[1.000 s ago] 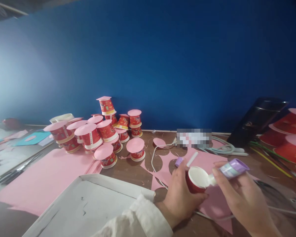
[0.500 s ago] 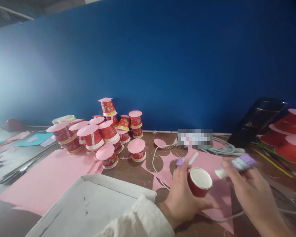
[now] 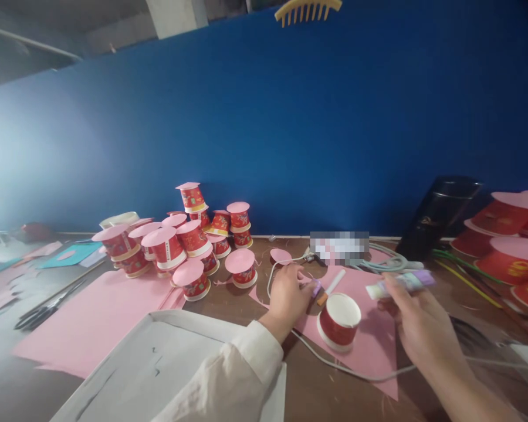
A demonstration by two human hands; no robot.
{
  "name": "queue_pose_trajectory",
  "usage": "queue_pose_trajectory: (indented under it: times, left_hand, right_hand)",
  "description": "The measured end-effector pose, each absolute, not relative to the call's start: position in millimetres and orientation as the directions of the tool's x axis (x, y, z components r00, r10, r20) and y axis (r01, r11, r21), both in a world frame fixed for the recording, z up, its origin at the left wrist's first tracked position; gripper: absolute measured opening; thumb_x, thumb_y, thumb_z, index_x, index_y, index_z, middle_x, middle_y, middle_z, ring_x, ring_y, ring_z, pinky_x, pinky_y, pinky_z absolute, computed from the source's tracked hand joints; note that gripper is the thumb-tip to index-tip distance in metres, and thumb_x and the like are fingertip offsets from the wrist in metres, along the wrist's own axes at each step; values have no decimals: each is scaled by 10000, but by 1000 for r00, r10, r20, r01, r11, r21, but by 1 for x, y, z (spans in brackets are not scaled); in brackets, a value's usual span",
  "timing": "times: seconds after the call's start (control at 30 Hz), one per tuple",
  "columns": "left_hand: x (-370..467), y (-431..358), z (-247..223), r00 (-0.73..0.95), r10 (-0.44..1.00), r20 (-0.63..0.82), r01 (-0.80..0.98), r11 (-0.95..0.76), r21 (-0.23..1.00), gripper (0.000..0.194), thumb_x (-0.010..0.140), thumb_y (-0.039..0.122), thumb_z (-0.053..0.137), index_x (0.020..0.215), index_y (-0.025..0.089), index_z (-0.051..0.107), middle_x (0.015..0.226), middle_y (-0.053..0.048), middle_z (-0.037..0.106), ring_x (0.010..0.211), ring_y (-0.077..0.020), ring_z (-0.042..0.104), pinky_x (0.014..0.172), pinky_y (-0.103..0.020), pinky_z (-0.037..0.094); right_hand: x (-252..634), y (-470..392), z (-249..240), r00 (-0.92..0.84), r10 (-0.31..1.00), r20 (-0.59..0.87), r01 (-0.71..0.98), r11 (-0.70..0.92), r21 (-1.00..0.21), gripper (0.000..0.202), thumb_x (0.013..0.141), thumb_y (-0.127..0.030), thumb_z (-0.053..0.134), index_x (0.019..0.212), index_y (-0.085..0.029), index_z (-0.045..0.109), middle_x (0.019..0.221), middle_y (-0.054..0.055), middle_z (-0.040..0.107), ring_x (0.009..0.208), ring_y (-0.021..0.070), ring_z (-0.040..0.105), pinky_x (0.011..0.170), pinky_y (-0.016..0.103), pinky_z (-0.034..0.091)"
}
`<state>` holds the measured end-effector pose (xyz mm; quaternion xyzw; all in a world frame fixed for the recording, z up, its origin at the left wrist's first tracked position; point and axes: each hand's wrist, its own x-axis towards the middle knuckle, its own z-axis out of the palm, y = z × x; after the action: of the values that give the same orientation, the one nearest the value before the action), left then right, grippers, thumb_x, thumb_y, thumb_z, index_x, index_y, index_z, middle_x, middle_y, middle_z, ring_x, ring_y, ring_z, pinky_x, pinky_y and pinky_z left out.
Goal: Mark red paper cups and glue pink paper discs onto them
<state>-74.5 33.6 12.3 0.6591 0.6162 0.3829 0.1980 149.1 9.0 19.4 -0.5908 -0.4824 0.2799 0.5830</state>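
In my right hand is a glue stick with a purple base, its pale uncapped end pointing left. My left hand reaches out with its fingertips closed on a small purple cap. Between the hands a red paper cup stands upside down, its whitish base facing up, with nobody touching it. It rests on a pink sheet with round cutouts. Beside the cap lie a white stick and a small orange piece. Behind my left hand is a pink paper disc.
Red cups topped with pink discs are stacked at left, more red cups at right. A white box lid, pink sheets and scissors lie left. A white cable loops across the table; a black bottle stands behind.
My left hand has let go of the red cup and moved left and back to the purple cap. The glue stick stays in my right hand. The view has tilted up slightly.
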Motion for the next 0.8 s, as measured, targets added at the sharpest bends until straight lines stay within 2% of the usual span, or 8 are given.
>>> queue_pose_trajectory:
  times: [0.1,0.2,0.3,0.37,0.47,0.6,0.8]
  left_hand:
    - [-71,43,18,63,994,85,809,-101,580,260,749,404,746,871,176,715,867,-95,716,871,-273,663,772,-360,491]
    - [-65,47,24,129,992,6,837,-112,536,180,760,357,721,708,185,706,684,-73,687,697,-251,658,656,-332,467]
    - [-61,51,26,146,984,101,817,-178,549,155,787,347,709,798,193,718,816,-74,723,784,-245,663,704,-324,467]
    - [-59,53,23,216,945,244,740,-322,591,168,825,354,698,912,212,722,944,-56,735,883,-227,654,773,-313,468]
    - [-58,56,14,324,846,422,592,-530,607,166,852,339,700,969,224,726,992,-40,732,934,-218,633,836,-318,461]
    - [-58,56,5,338,812,476,546,-581,603,182,855,346,711,988,222,731,983,-43,734,929,-226,622,855,-342,463]
    - [-59,55,5,352,799,488,538,-599,593,208,850,317,722,1023,202,726,1047,-62,735,992,-239,631,902,-361,465]
  right_hand:
    - [145,11,20,368,927,75,90,44,-995,342,770,-575,672,909,-262,688,876,85,738,723,251,684,663,408,581]
    - [147,14,13,327,945,-3,8,-6,-1000,366,740,-569,715,935,-259,707,926,80,755,771,257,705,679,394,593]
    - [148,17,5,278,960,-21,-45,-9,-999,402,743,-564,723,989,-246,729,977,74,766,848,267,720,705,377,601]
    - [146,18,3,256,966,-31,-64,-15,-998,423,751,-569,714,1010,-236,739,992,76,770,896,278,724,724,378,604]
    - [142,19,2,254,966,-45,-74,-27,-997,459,753,-577,712,1058,-235,734,1051,69,767,974,280,718,776,374,602]
    - [139,19,1,288,956,-61,-69,-43,-997,512,734,-574,735,1112,-229,710,1060,60,769,988,271,719,804,366,594]
    - [134,11,15,313,945,-94,-3,-98,-995,494,698,-566,762,1034,-207,728,929,63,781,878,272,732,741,355,590]
